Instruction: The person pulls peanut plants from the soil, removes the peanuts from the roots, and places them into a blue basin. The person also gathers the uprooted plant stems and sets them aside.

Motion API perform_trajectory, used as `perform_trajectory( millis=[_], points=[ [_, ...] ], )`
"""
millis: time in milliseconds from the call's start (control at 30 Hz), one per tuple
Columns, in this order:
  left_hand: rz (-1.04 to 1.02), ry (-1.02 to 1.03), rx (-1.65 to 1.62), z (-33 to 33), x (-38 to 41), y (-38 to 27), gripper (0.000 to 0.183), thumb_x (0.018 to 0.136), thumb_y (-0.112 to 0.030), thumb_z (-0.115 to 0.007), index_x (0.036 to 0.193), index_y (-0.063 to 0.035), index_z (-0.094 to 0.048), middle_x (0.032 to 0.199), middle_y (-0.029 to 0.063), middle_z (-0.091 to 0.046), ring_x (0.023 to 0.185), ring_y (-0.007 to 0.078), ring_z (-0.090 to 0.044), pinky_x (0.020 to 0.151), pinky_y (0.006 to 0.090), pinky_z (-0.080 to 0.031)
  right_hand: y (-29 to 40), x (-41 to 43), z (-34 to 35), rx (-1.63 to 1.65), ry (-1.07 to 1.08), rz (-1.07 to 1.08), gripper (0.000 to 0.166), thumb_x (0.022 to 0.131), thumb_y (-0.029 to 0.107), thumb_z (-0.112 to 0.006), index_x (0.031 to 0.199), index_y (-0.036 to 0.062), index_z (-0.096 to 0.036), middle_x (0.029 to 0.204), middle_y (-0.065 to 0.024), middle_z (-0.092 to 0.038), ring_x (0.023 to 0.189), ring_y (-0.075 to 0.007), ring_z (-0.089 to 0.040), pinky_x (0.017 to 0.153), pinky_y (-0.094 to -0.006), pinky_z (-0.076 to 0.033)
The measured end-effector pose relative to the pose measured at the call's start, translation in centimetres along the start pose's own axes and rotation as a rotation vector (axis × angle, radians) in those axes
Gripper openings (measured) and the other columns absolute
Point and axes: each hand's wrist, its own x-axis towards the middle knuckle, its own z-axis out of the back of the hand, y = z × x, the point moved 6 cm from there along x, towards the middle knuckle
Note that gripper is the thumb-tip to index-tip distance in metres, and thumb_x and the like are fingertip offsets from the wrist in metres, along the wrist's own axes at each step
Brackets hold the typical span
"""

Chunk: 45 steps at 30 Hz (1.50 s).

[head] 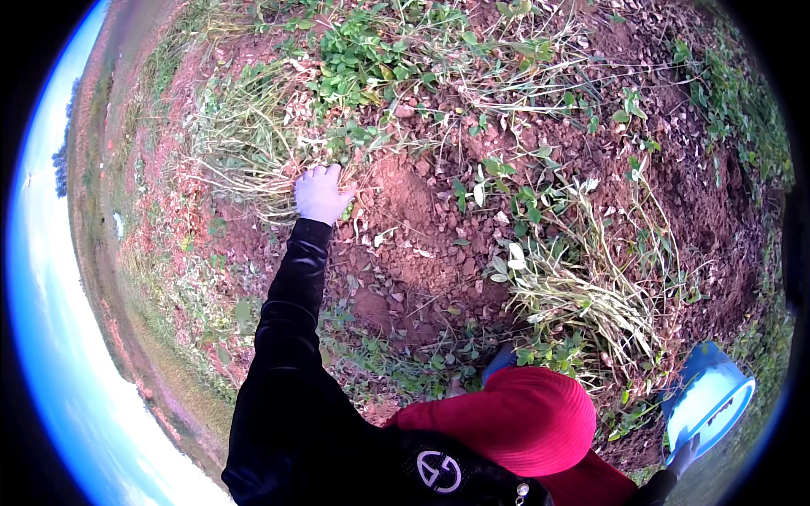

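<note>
My left hand [324, 195], in a pale glove, is closed around the near end of a bundle of pulled plant stems [253, 180] lying on reddish soil; its palm side is hidden. At the lower right, my right hand [683, 454], also gloved, holds the edge of a light blue plastic bucket [710, 405]. The bucket leans with its opening towards me; where the fingers wrap round it is partly hidden. Between my hands, nearer the bucket, lies another heap of pale green stems [588, 300] with some leaves.
Crumbly soil [417, 234] with dry leaves and clods spreads before me. Low leafy plants [361, 57] and loose stems [512, 82] lie farther off. My bent knee in red cloth [538, 417] is at the bottom; a field stretches away at the left.
</note>
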Motion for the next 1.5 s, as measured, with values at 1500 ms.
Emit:
perform_trajectory(
  millis=[1500],
  points=[
    [-0.805, 0.302, -1.207, 31.0, -16.9, -46.1, 0.039, 0.084, -0.013, -0.062, 0.122, -0.0104, -0.060, 0.119, 0.0124, -0.062, 0.112, 0.0267, -0.057, 0.094, 0.0311, -0.043, 23.7, -21.8, 0.3, 0.557, -0.307, 0.885, 0.029, 0.086, 0.028, -0.062, 0.104, 0.0058, -0.065, 0.087, -0.0128, -0.069, 0.081, -0.0255, -0.068, 0.073, -0.0326, -0.053]
  ],
)
